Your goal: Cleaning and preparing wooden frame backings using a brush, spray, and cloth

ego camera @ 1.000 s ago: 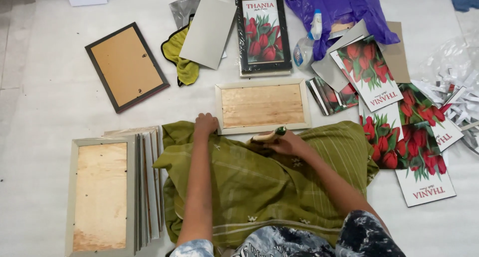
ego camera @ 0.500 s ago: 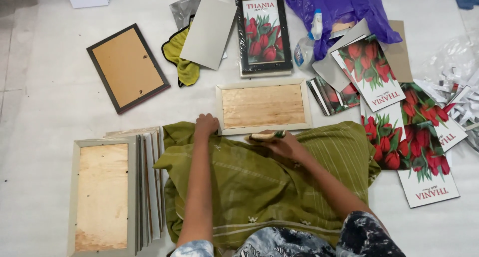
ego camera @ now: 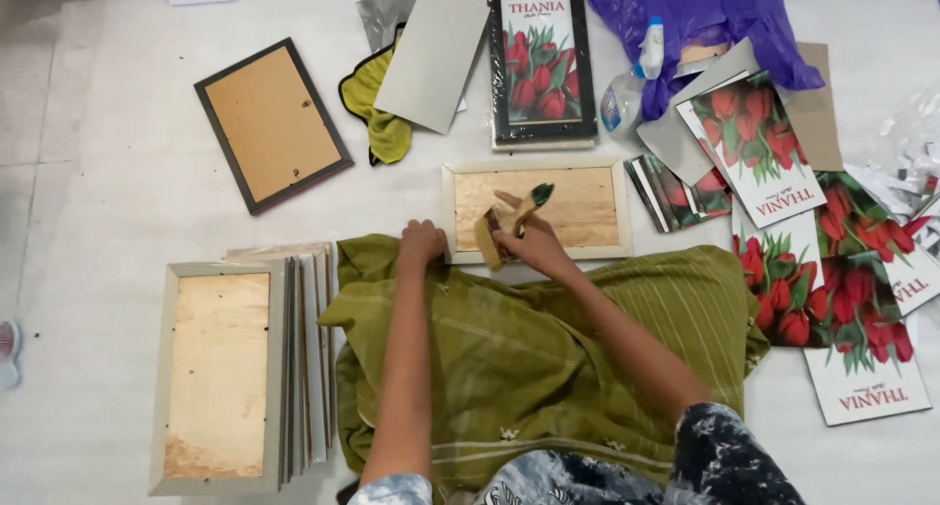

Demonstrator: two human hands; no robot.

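Taking the pale wooden frame (ego camera: 537, 211), lying face-down on the white floor (ego camera: 117, 172) just beyond the person's lap, as the landmark: far to its left and nearer the person lies a stack of similar pale frames (ego camera: 240, 363), backs up, the top one showing its plywood board; up and to the left of the landmark rests a dark-edged frame (ego camera: 272, 125) with a tan backing, tilted; between that and the landmark, further from the person, a yellow-green cloth (ego camera: 377, 108) lies partly under a grey card sheet (ego camera: 432, 59).

The left hand (ego camera: 422, 243) presses on the landmark's lower left corner, fingers curled down over the edge, closed against the frame rather than lifting it; the right hand (ego camera: 529, 245) sits over the landmark's lower middle, closed around a wooden-handled tool with a green tip (ego camera: 509, 226), which stands slanted on the backing board; what kind of tool it is cannot be told.

Directly beyond the landmark stands a black frame holding a red tulip print (ego camera: 540, 59); to the right of that lies a clear spray bottle (ego camera: 627, 89) against a purple plastic bag (ego camera: 700, 15); right of the landmark, loose tulip prints (ego camera: 783, 231) fan out across the floor; the olive green cloth (ego camera: 529, 358) over the person's lap touches the landmark's near edge.
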